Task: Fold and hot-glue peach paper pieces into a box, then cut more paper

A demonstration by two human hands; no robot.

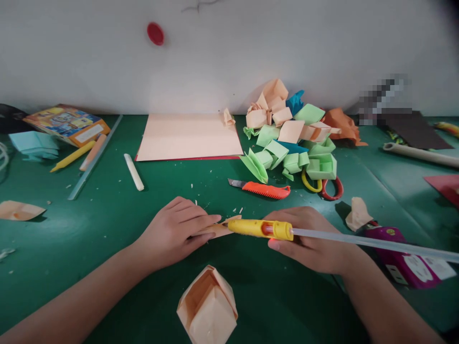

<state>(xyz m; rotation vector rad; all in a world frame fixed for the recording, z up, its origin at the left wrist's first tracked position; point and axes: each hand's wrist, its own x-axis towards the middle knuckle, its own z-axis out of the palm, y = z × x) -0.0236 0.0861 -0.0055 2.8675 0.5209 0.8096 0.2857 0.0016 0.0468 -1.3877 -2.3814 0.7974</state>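
Between the thumb and fingers of my left hand point(179, 229) is a small folded piece of peach paper point(224, 230), held low over the table. My right hand point(304, 239) is closed around a yellow hot glue gun point(251, 228), its grip hidden behind the fingers. A long translucent glue stick point(358, 239) runs out of the gun's back end to the right. The nozzle meets the paper, close to my left fingertips. Nearer to me stands an open folded peach paper box point(210, 306). Beyond my hands lies an orange utility knife point(265, 188) with its blade out.
A pile of folded paper pieces point(287, 138) sits by the wall, with scissors point(322, 186) partly under it. Peach sheets point(190, 136) lie at the back. On the left are a white stick point(134, 172), a yellow marker point(73, 155) and a box point(68, 124). A purple power strip point(398, 258) lies right.
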